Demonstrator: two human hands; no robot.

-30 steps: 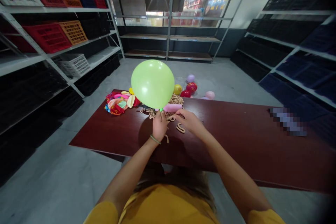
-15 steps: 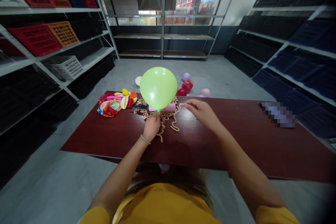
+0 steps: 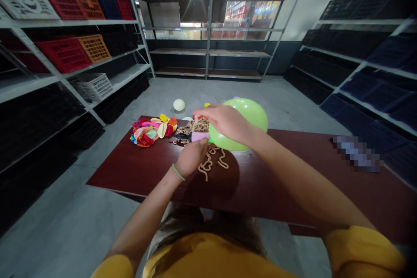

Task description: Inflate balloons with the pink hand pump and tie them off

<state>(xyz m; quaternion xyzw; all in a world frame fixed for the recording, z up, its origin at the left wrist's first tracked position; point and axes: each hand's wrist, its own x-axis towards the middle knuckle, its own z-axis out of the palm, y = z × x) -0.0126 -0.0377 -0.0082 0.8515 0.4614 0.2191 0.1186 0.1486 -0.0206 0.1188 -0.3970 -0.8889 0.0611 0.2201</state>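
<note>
My left hand (image 3: 194,155) pinches the neck of an inflated light green balloon (image 3: 252,117), which leans to the right over the table. My right hand (image 3: 228,122) crosses in front of the balloon, its fingers together and pointing left above the neck. Its fingertips lie close to the tan string (image 3: 198,125), though the strand between them is hard to make out. Loops of that string lie heaped behind my left hand and trail toward me. A pink tube with a black end (image 3: 199,136), like a hand pump, lies against the heap.
Uninflated balloons (image 3: 153,130) in many colours lie on the left of the dark red table (image 3: 130,165). A blurred-out flat item (image 3: 356,154) rests at the right. A pale balloon (image 3: 179,104) is on the floor beyond. Shelves with crates (image 3: 65,54) stand around.
My right hand has swung left across the balloon from the right side, where it pinched a string end. The balloon has tipped from upright to the right; my left hand keeps its neck.
</note>
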